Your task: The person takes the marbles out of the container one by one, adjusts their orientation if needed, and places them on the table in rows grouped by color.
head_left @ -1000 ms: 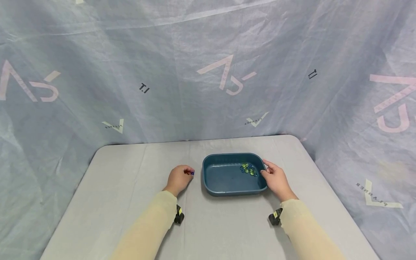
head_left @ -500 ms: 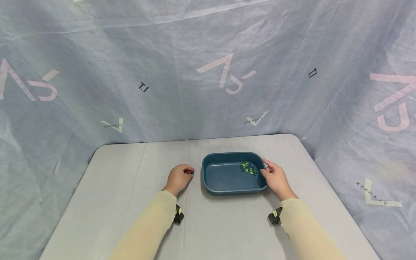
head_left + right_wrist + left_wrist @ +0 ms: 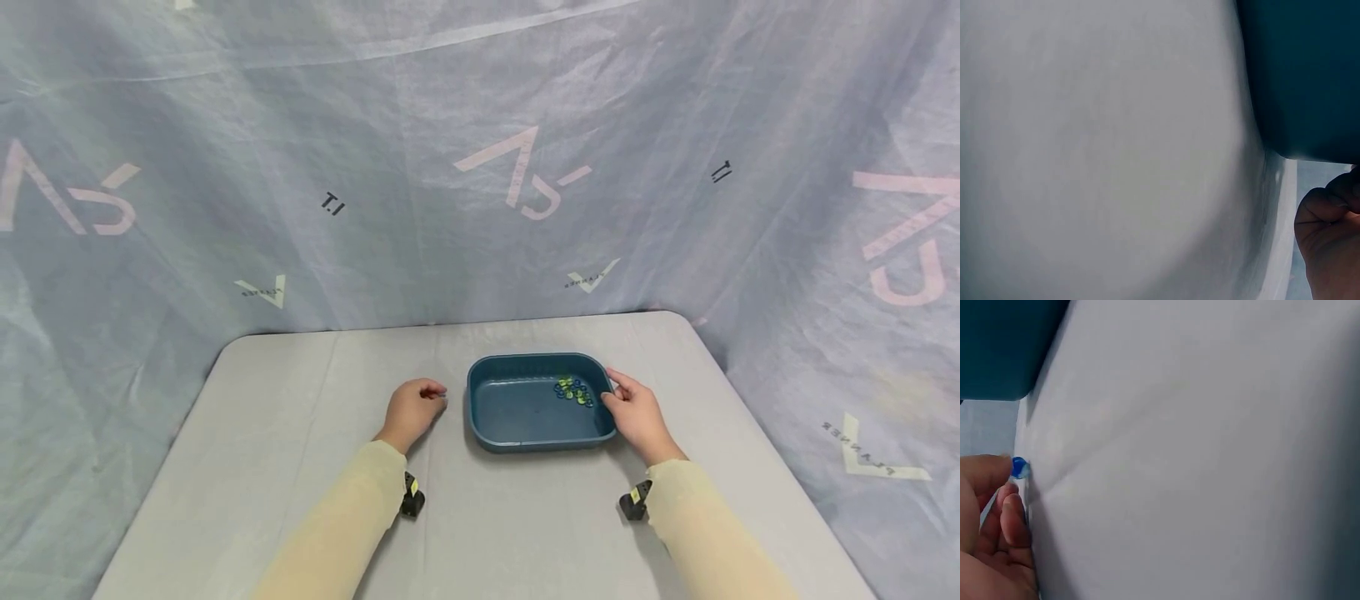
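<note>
With left hand (image 3: 410,411), in the head view, was placed to the left of the teal tray (image 3: 517,418), near its short end but apart from it. Found the long axis of tray running from left to right across the pale table (image 3: 360,517), so tray lying to the right of the left hand. Could see curled fingers there, but could not make out well the thing inside. With right hand (image 3: 633,415), gripped the opposite short end, thumb over the rim and fingers at the outer side. Inside tray, near this right end, saw loose group of green and blue beads (image 3: 573,392), well apart from the left hand.

In the left wrist view, found one glassy blue bead (image 3: 1019,467) at the fingertips of left hand, apparently pinched, partly covered. Saw it outside the tray, near a corner, with a gap between.

In the right wrist view, saw dark outer wall of tray and right hand with bent fingers, cut by the border; could not tell exact contact there.
</note>
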Tool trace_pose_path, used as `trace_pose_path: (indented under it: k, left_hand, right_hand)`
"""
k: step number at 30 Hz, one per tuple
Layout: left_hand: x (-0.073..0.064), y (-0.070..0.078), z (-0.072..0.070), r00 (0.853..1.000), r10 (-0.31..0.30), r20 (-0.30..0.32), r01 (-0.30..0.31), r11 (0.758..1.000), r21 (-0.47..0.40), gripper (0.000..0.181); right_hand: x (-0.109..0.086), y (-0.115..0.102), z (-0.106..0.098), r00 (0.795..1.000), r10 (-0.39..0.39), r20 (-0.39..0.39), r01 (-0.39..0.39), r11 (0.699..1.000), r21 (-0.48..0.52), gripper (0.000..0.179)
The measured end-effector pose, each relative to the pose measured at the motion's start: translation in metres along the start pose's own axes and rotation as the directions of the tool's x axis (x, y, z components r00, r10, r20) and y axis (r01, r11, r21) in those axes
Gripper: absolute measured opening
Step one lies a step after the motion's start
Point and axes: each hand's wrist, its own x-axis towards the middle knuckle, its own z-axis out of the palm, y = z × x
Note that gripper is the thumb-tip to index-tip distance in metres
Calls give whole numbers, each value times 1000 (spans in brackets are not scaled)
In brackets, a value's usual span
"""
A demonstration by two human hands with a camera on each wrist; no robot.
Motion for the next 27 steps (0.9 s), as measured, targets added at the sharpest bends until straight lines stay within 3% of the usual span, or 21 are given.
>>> trace_pose_path:
  k: [5,8,17,23,27]
  left_hand:
    - [3,12,-4,998,-50,-26,48,995,-90,17]
    - [5,22,-5,999,-40,-29,37,995,-97,20]
    - [1,65,2,990,116,-79,-123,988,-91,16]
    - [-5,88,13,972,229,-49,-232,970,-76,14]
    - [-9,100,21,966,258,-15,-258,962,-93,12]
  right_hand:
    - [0,0,-1,1000,10,-11,-10,1000,3,51]
    - [0,0,-1,1000,9,-13,-9,1000,3,51]
    - [1,0,2,1000,14,0,-14,1000,-1,51]
    - [1,-1,1,1000,0,-5,0,1000,3,51]
    - [1,-1,0,1000,-3,2,3,1000,2,50]
